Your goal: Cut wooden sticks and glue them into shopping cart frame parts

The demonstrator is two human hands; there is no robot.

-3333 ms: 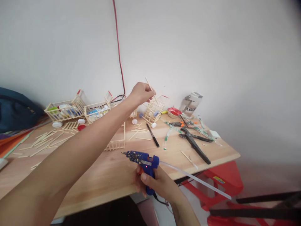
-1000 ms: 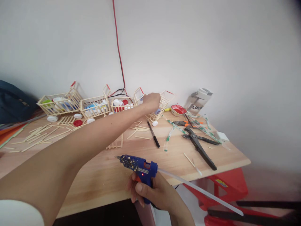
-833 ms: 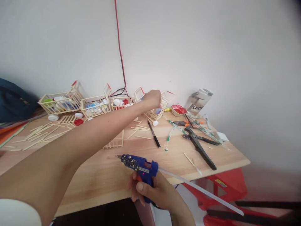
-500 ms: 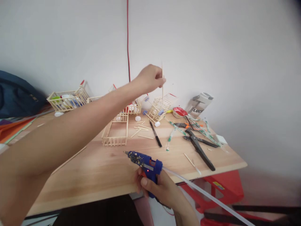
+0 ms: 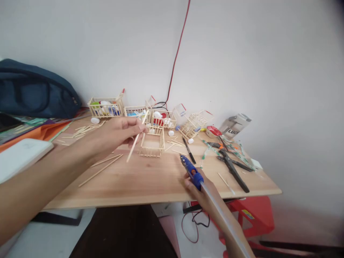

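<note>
1. Wooden stick, pale and thin: head view, left of the frame's centre, slanting, lower end toward the lower left.
2. Left hand, same region: I see thumb and fingers pinched narrow on that stick.
3. Right hand, below and right of centre: closed around a blue glue gun, nozzle toward the upper left.
4. Glue stick, translucent: projecting from the gun's rear toward the lower right of the frame.
5. Slatted frame, near centre: lying on the wooden table, just right of the left hand.
6. Stick carts, upper middle: I count four in a row, the rightmost tilted; the others hold coloured and white pieces.
7. Loose sticks, two: left of centre, beside the left forearm.
8. Black pen, right of centre: near the glue gun's nozzle.
9. Black-handled tool, right: lying near plastic strips.
10. Cup, lettered, upper right: leaning; red-lined bowl to its left.
11. Blue bag, upper left.
</note>
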